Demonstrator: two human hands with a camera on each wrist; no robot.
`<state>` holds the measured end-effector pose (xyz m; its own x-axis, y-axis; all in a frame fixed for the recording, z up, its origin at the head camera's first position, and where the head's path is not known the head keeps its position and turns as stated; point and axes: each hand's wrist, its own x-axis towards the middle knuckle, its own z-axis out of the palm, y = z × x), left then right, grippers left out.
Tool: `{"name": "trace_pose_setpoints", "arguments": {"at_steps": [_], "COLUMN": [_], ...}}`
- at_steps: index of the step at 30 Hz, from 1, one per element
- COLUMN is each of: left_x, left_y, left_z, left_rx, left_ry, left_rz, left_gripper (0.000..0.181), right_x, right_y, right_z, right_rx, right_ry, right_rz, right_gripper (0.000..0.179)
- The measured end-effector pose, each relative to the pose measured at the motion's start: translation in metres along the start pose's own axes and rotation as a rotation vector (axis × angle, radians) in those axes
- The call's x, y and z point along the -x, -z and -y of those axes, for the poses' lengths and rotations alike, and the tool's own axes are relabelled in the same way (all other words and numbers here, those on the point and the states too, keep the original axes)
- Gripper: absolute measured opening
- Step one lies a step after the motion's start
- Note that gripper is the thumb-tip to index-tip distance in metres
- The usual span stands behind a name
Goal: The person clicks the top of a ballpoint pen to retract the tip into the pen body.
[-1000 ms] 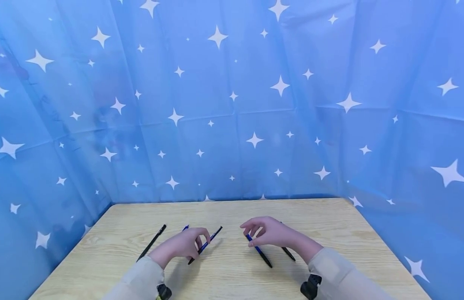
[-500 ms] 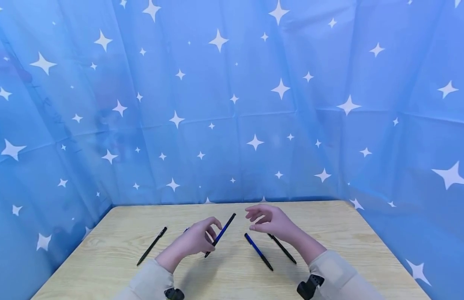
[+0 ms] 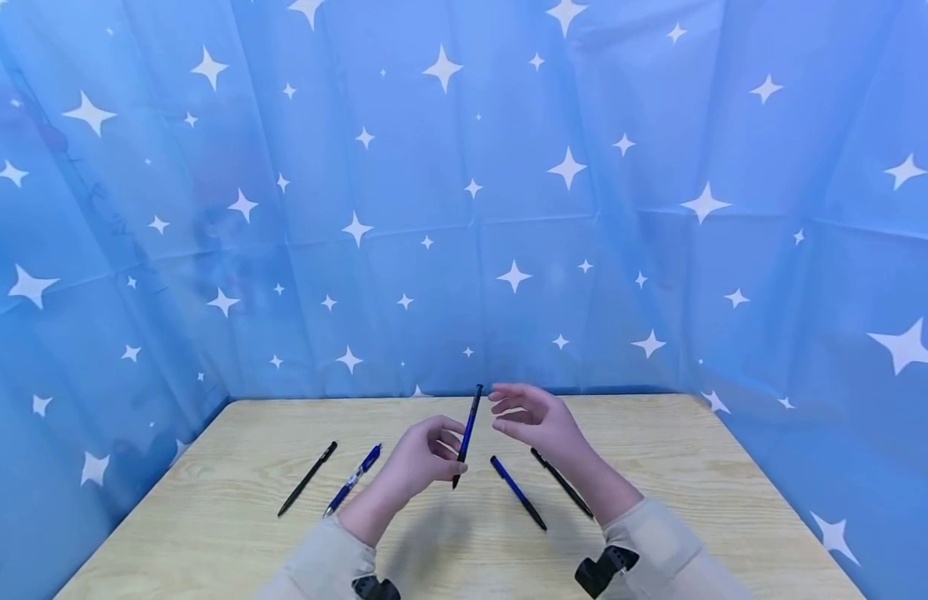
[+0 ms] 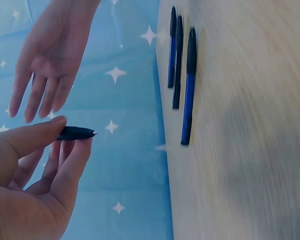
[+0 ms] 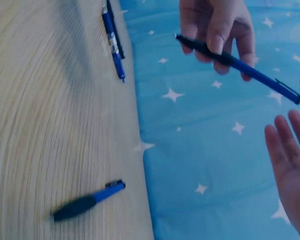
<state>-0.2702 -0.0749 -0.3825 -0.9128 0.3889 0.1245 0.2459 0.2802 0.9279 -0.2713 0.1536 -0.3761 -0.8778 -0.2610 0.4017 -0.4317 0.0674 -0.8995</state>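
Note:
My left hand (image 3: 426, 454) pinches a blue pen with a black grip (image 3: 471, 423) between thumb and fingers, near its tip. Held above the table, the pen leans steeply, tip down, and the right wrist view shows its clip end (image 5: 290, 94) pointing toward my right hand. That right hand (image 3: 535, 417) hovers beside the pen's upper end, fingers loosely extended and holding nothing. In the left wrist view the pen's dark tip (image 4: 77, 133) pokes out past the left thumb. Below the hands, a blue pen (image 3: 518, 493) and a black pen (image 3: 561, 482) lie on the right.
On the left of the wooden table (image 3: 239, 467) lie a black pen (image 3: 306, 479) and a blue pen with a pale band (image 3: 353, 480). The left wrist view shows three pens lying side by side. A blue star-patterned curtain (image 3: 404, 267) surrounds the table's back and sides.
My left hand has lifted the blue pen off the table, moving it right and tilting it more upright. My right hand has risen away from the blue pen on the right.

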Motion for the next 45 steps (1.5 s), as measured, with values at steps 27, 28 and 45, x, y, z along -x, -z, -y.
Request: {"name": "trace_pose_setpoints", "arguments": {"at_steps": [27,28,45], "left_x": [0.005,0.005,0.005], "left_y": [-0.044,-0.044,-0.045], "left_z": [-0.011,-0.012,-0.019], "left_rx": [0.286,0.287,0.268], "left_ry": [0.073,0.069,0.047], "left_rz": [-0.117,-0.122,-0.143], "left_gripper": [0.023,0.023,0.023], "right_x": [0.000,0.000,-0.001], "right_y": [-0.018,-0.018,-0.016], "right_z": [0.009,0.009,0.011], "right_rx": [-0.223,-0.225,-0.223], "right_ry": [0.012,0.014,0.034], "right_rz": [-0.108,-0.109,-0.111], "right_gripper": [0.036,0.036,0.036]}}
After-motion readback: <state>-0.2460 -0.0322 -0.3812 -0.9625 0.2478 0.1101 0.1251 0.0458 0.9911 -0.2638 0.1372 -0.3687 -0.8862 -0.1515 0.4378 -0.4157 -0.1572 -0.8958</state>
